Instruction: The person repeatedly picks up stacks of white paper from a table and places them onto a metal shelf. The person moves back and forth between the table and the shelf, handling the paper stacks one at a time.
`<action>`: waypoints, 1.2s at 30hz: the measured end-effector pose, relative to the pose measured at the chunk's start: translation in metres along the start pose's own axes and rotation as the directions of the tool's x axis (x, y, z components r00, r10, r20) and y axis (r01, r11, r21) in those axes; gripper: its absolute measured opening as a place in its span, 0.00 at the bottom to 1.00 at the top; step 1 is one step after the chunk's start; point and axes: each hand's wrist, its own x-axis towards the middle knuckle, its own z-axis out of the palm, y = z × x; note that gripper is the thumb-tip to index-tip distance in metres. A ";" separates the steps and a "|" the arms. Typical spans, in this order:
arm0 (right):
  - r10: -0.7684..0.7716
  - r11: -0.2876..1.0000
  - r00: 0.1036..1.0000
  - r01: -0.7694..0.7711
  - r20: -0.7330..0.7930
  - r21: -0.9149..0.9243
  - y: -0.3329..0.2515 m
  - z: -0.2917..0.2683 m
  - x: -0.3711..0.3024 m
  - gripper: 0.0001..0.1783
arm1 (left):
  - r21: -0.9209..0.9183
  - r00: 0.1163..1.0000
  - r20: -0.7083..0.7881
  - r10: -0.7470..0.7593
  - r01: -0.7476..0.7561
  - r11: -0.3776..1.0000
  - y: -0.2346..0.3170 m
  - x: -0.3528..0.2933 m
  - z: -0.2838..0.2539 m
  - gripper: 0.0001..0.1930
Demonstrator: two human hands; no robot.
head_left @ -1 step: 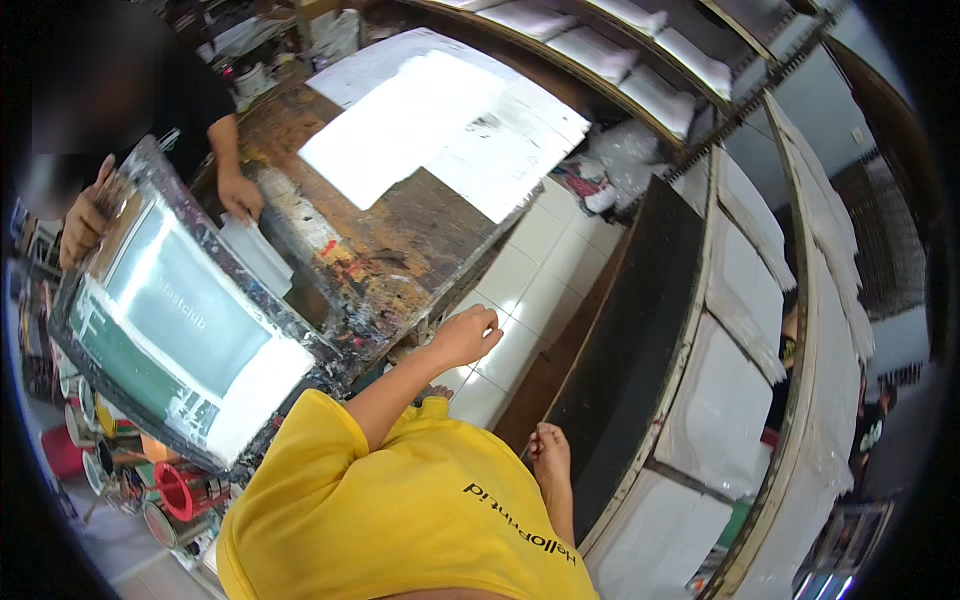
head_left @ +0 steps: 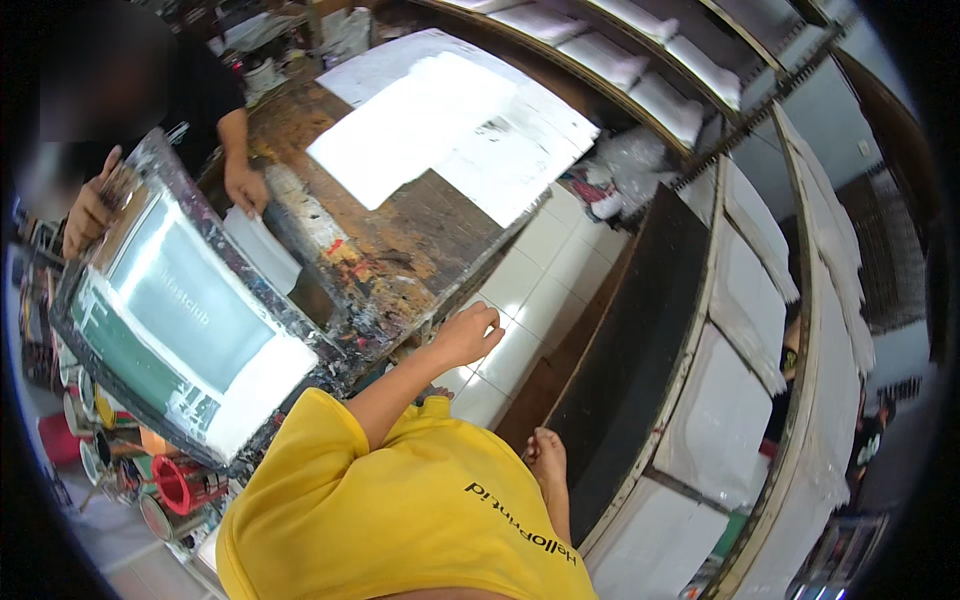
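My left hand [head_left: 468,335] hangs in the air by the near right edge of the worktable [head_left: 400,260], fingers curled in, with nothing seen in it. My right hand [head_left: 546,458] is lower, beside the long black panel [head_left: 625,345], its fingers also curled; whether it touches the panel I cannot tell. To my left a screen-printing frame [head_left: 200,290] with pale mesh stands tilted up, white and green ink on it. A co-worker's hand [head_left: 88,215] grips its upper edge. Their other hand [head_left: 245,190] is at a pale sheet [head_left: 262,247] beneath the frame.
White sheets [head_left: 430,115] lie across the paint-stained table. Racks of white sheets [head_left: 715,415] line my right, and more shelves [head_left: 630,60] stand at the back. Clear plastic bags [head_left: 630,160] lie on the tiled floor [head_left: 530,270]. Paint tubs [head_left: 180,485] crowd the lower left.
The view has shifted slightly, so the table and racks sit a little further right and lower. My hands hold the same pose, and the co-worker still grips the frame.
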 end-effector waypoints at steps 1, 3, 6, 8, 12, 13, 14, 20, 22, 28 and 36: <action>0.027 0.999 0.999 -0.028 -0.031 -0.038 0.010 -0.004 0.011 0.07 | -0.029 0.999 -0.003 -0.032 0.032 0.999 -0.003 0.004 -0.004 0.11; 0.054 0.993 0.997 -0.060 -0.064 -0.106 0.025 -0.014 0.029 0.07 | -0.049 0.991 -0.132 0.001 -0.007 0.999 -0.007 0.009 -0.012 0.10; 0.064 0.984 0.994 -0.079 -0.092 -0.162 0.030 -0.023 0.047 0.06 | -0.060 0.955 -0.295 -0.021 0.003 0.998 0.004 0.018 -0.034 0.10; 0.075 0.985 0.989 -0.094 -0.126 -0.148 0.025 -0.025 0.053 0.06 | -0.006 0.903 -0.429 0.013 -0.017 1.000 0.008 0.027 -0.048 0.09; 0.053 0.987 0.998 -0.059 -0.042 -0.148 0.020 -0.049 0.069 0.05 | 0.250 0.744 -0.650 0.154 0.018 0.968 0.019 0.044 -0.091 0.09; 0.075 0.989 0.993 -0.086 -0.094 -0.119 0.014 -0.047 0.068 0.04 | 0.285 0.717 -0.677 0.164 0.050 0.957 0.016 0.049 -0.099 0.09; 0.097 0.990 0.985 -0.110 -0.144 -0.085 0.007 -0.042 0.066 0.04 | 0.318 0.690 -0.702 0.177 0.082 0.944 0.011 0.053 -0.108 0.09; 0.126 0.989 0.975 -0.137 -0.184 -0.051 0.006 -0.045 0.074 0.04 | 0.312 0.779 -0.603 -0.173 0.430 0.847 -0.042 0.095 -0.123 0.19; 0.130 0.987 0.975 -0.145 -0.178 -0.073 0.011 -0.041 0.074 0.04 | 0.308 0.806 -0.523 -0.278 0.483 0.820 -0.068 0.121 -0.109 0.24; 0.145 0.983 0.966 -0.165 -0.216 -0.078 0.005 -0.020 0.042 0.04 | 0.343 0.826 -0.334 -0.455 0.556 0.757 -0.081 0.198 -0.105 0.27; 0.149 0.988 0.947 -0.156 -0.285 0.000 0.033 -0.038 0.032 0.06 | 0.342 0.818 -0.272 -0.506 0.574 0.744 -0.097 0.225 -0.106 0.20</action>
